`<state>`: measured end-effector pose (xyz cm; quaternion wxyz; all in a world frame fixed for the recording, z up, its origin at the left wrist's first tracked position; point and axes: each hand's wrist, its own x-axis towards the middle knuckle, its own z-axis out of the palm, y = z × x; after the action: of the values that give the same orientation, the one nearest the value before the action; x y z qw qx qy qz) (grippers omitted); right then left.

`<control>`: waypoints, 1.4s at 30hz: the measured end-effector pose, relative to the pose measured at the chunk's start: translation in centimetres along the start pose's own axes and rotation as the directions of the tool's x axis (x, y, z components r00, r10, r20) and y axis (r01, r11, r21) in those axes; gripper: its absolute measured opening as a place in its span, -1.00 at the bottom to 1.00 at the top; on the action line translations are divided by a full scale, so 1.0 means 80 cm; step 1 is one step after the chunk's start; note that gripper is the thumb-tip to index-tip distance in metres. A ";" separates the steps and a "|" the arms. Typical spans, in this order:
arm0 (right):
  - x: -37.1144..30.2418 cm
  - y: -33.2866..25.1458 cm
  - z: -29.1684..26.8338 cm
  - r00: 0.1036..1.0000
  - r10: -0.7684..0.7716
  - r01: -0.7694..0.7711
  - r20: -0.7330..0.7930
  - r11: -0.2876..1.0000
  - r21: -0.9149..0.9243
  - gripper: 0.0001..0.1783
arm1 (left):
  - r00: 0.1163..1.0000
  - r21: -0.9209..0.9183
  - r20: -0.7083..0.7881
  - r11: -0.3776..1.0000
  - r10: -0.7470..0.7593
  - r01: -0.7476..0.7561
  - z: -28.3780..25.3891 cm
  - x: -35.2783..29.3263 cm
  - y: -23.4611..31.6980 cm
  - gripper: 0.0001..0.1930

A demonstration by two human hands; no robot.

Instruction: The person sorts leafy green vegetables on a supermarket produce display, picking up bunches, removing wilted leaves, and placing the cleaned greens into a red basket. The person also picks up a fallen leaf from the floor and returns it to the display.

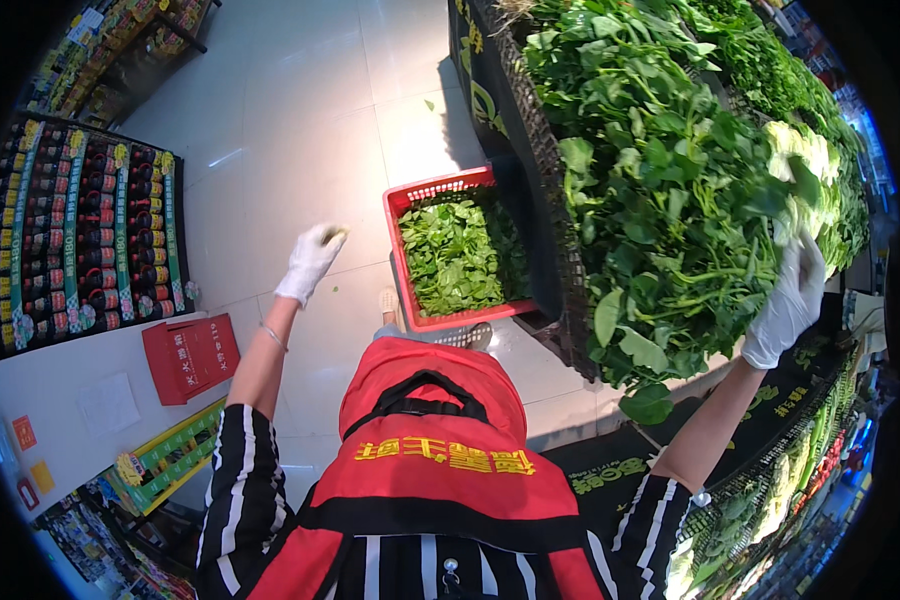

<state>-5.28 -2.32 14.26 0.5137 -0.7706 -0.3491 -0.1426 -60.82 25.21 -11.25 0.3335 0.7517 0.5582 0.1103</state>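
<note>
At 12 o'clock stands a crate [470, 317] of leaves [450, 255], handy to left hand [313, 263] at 10, apparently pinching a yellowish scrap [341, 237], and right hand [785, 305] at 3 on greens [670, 200], grip impossible to tell.

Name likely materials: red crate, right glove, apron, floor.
Crate: probably molded plastic, slight sheen; uniform red, perforated walls.
Right glove: thin, smooth, white, maybe latex or vinyl; wrinkles at the wrist.
Apron: likely woven fabric, mostly matte; soft folds.
Floor: polished tile, ceramic or stone unclear; straight joints, bright reflections.
</note>
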 end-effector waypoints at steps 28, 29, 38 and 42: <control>-0.916 0.200 0.440 -0.623 0.604 -0.625 0.497 -0.767 0.149 -0.30 | 0.747 -0.694 0.446 0.336 -0.493 0.636 0.437 0.110 -0.243 -0.34; -0.917 0.200 0.442 -0.637 0.630 -0.649 0.445 -0.749 0.131 -0.33 | 0.744 -0.695 0.441 0.335 -0.502 0.637 0.437 0.109 -0.237 -0.33; -0.884 0.208 0.435 -0.700 0.634 -0.655 0.330 -0.753 0.058 -0.50 | 0.698 -0.614 0.506 0.357 -0.506 0.704 0.426 0.128 -0.206 -0.33; -0.787 0.258 0.428 -0.431 0.786 -0.847 0.443 -0.522 0.102 -0.47 | 0.681 -0.638 0.704 0.240 -0.201 0.732 0.447 0.172 -0.140 -0.28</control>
<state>-40.99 -1.14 -51.20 0.5178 -0.5620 0.4141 0.4946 -45.28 25.94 -48.03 0.8223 0.2372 0.5098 0.0875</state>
